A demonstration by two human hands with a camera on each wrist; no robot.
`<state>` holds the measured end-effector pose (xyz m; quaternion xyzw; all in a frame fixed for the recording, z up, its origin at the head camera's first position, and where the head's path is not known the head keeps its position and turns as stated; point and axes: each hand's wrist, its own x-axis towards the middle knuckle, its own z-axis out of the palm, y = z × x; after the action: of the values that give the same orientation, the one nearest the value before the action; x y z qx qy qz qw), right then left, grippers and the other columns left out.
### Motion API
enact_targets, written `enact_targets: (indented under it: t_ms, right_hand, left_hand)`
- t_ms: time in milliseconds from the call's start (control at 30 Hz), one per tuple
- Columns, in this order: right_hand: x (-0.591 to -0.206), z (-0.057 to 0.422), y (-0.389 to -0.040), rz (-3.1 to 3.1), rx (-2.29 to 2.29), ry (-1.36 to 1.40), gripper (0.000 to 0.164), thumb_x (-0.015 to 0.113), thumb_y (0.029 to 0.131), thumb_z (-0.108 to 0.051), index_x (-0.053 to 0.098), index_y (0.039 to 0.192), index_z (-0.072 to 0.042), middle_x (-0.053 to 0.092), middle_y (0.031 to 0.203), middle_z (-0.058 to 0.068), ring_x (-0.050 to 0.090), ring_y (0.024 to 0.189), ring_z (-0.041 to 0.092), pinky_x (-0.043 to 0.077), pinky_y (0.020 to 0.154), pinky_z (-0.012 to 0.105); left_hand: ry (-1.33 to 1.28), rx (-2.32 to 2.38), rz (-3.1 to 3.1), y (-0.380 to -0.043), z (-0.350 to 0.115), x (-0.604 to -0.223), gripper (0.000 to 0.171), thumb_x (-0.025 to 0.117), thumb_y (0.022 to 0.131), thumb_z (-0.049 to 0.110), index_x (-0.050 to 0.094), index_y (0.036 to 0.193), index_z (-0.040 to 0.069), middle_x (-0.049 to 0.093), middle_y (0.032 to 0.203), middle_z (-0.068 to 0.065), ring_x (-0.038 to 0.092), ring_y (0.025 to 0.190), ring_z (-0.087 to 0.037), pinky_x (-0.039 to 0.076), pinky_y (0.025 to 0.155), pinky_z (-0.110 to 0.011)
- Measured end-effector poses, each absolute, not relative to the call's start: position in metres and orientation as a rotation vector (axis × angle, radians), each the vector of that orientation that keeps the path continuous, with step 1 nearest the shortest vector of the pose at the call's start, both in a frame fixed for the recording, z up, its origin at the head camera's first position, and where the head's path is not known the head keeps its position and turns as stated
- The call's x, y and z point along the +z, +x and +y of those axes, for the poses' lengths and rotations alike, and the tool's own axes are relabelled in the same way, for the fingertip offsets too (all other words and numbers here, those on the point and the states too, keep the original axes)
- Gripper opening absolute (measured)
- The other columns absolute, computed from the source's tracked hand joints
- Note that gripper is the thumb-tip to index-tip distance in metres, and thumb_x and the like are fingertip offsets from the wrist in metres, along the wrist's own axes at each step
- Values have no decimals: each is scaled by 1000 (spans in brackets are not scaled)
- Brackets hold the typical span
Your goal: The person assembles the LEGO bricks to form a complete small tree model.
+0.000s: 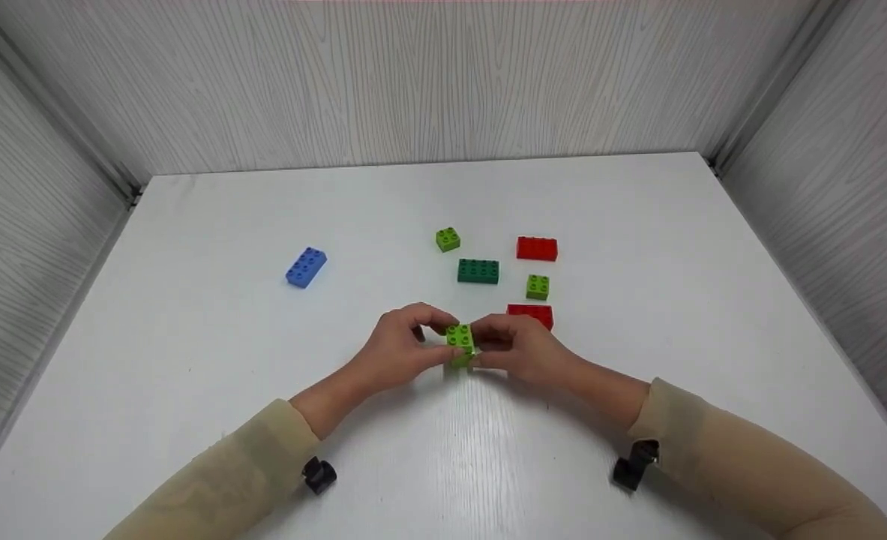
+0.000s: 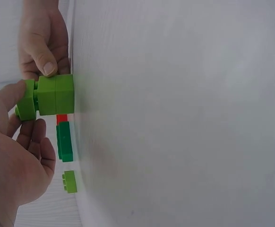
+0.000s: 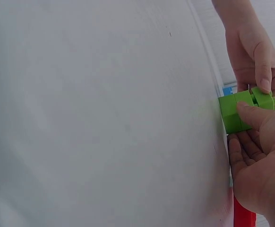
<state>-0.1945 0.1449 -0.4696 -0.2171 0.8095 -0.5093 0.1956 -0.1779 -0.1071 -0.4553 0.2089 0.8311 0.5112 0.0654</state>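
My left hand pinches a small lime-green toy brick between thumb and fingers. Below that brick, two more lime-green bricks are joined in a stack standing on the white table, steadied by my right hand. In the right wrist view, the right thumb lies along the stack's side, with fingers curled behind it. The upper brick sits over the stack slightly tilted, with studs showing in a narrow gap between them. From the head view, only the upper brick's studded top and part of the front show between the hands.
Beyond the hands lie a dark green brick, a lime-green brick and another lime-green brick. One red brick lies farther back; another red brick is partly hidden behind the right hand. A blue brick lies left.
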Motion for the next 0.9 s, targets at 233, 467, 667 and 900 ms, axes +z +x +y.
enact_targets:
  t_ms: [233,467,667,900]
  right_hand:
    - [-470,144,-194,2272,-1424,-575,37,85,93,-22,74,128,-28,72,123,-7,70,116,13,56,99,30]
    - [-468,146,-192,2262,-1431,-587,40,85,93,-23,73,132,-28,72,126,-7,70,118,14,55,101,31]
    - [-458,149,-193,2261,-1488,-692,42,82,96,-18,71,136,-20,72,129,-4,69,120,17,55,102,32]
    - [-451,148,-196,2257,-1530,-739,37,79,97,-12,73,134,-14,73,128,-2,69,120,18,55,101,30]
  left_hand:
    - [637,1532,2516,-177,-107,-455,29,87,91,24,78,118,21,72,112,10,62,110,-15,49,96,-44]
    - [629,1509,2530,-177,-106,-455,31,87,91,27,78,120,23,71,112,11,62,111,-16,50,97,-43]
    - [630,1499,2541,-177,-107,-455,31,87,91,28,78,121,22,71,113,12,63,110,-13,51,97,-43]
    - [638,1503,2547,-176,-109,-455,32,88,90,26,78,120,20,72,113,11,63,109,-12,51,96,-42]
